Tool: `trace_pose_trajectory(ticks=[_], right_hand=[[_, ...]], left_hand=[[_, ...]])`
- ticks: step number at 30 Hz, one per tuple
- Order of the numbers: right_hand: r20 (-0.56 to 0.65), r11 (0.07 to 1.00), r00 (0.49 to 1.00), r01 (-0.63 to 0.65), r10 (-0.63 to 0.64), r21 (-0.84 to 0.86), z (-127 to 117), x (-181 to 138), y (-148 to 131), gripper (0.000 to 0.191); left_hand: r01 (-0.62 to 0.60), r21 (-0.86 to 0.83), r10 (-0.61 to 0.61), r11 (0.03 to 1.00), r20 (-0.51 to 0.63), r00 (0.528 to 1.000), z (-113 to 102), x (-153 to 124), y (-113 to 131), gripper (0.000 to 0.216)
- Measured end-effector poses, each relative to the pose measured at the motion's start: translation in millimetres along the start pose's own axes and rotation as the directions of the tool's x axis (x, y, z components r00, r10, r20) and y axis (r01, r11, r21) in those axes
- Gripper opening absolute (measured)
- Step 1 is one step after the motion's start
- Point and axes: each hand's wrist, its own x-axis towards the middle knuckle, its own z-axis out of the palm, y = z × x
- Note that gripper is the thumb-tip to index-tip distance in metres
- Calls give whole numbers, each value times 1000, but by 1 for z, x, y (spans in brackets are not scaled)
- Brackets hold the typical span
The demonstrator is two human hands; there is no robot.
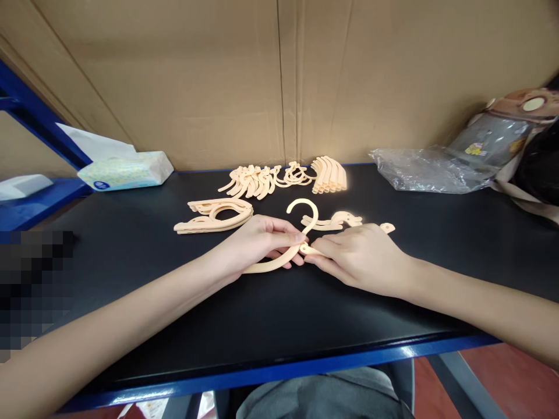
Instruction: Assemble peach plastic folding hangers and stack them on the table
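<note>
My left hand (257,244) pinches the base of a peach plastic hanger hook (302,209) and grips a curved hanger arm (268,266) that runs under my palm. My right hand (360,256) presses down on the other hanger arm (386,228), fingers closed on it where it meets the hook. Both hands meet at the middle of the black table (262,326). Behind the hook lies another loose hanger part (334,221).
A stack of assembled hangers (213,216) lies left of my hands. Piles of loose hooks (262,180) and arms (331,174) sit at the back. A tissue pack (126,170) is far left, a clear plastic bag (428,170) and other bags far right, a cardboard wall behind.
</note>
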Motion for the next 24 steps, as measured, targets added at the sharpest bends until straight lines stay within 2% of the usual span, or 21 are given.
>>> trace_pose_trajectory(ticks=[4,9,16,24], right_hand=[[-8,1000,1000,0,0,-2,1,0,1,38],[10,999,999,-41,42,-21,0,1,2,46],[43,999,998,-51,50,9,-2,0,1,42],[1,999,1000,-17,17,30,-3,1,5,43]], left_hand=[[-14,24,14,1000,-3,1000,0,0,0,12],[-28,49,29,998,-10,1000,0,-2,-2,17],[-40,84,40,996,0,999,1,-1,-1,14],[-38,110,37,993,4,999,1,-3,1,14]])
